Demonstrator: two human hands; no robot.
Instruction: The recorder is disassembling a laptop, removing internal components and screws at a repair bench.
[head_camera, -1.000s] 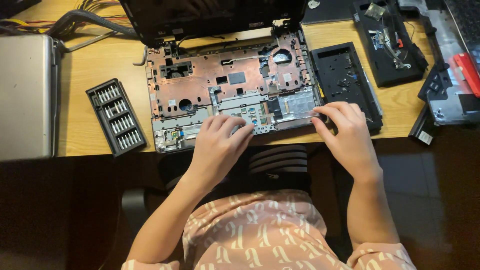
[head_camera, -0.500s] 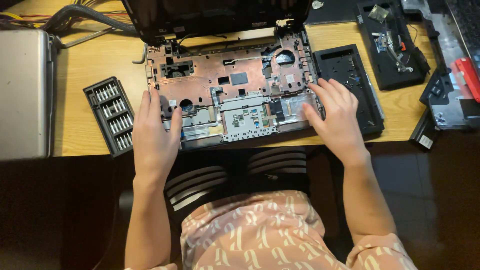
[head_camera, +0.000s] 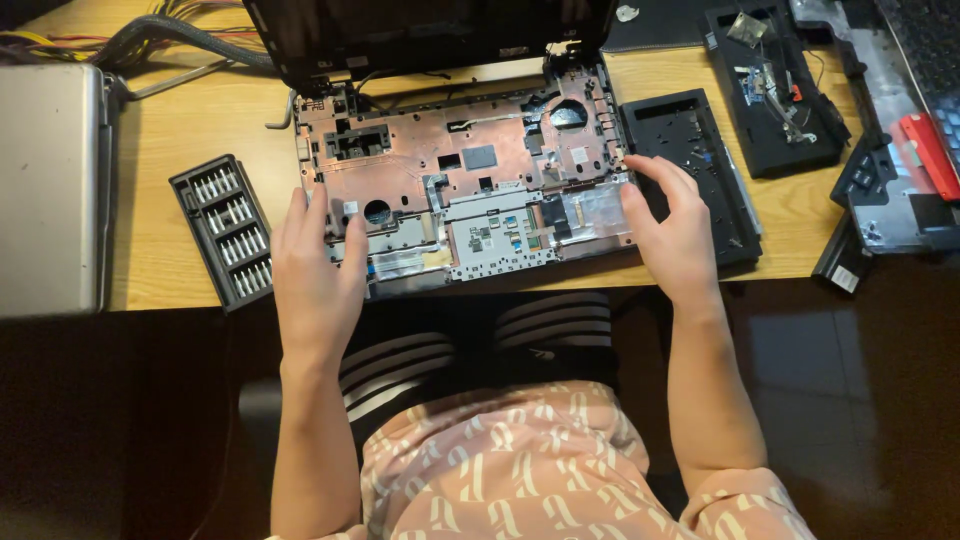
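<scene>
Both hands (head_camera: 318, 265) (head_camera: 672, 228) unmoved on laptop base (head_camera: 470, 190)

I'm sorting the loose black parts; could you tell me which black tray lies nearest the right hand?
The flat black tray touching the laptop base's right edge, under the right hand's fingertips.
</scene>
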